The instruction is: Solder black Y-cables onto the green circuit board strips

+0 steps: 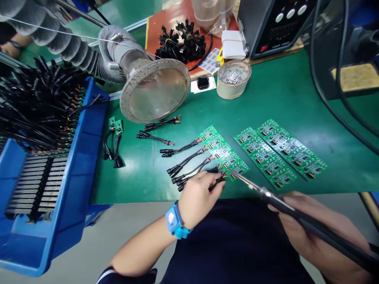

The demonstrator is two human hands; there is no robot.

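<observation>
My right hand (314, 228) grips a soldering iron (278, 203), its tip on or just over the near end of a green circuit board panel (220, 148). Pinched in the fingers of my left hand (201, 193) is a black cable (218, 184), whose coloured wires meet the panel's lower edge. Several more black cables (189, 161) run out from the panel's left side with their wire ends at its edge. Two loose cables (156, 137) lie farther up. To the right rest two more board panels (263, 157) (291, 148), side by side.
A fume extractor hood (155, 92) hangs over the bench's back left. Behind the panels stand a round tub of metal bits (233, 85) and a soldering station (274, 29). At left, a blue bin (72, 157) holds many cables. Thick black cords (318, 79) hang at right.
</observation>
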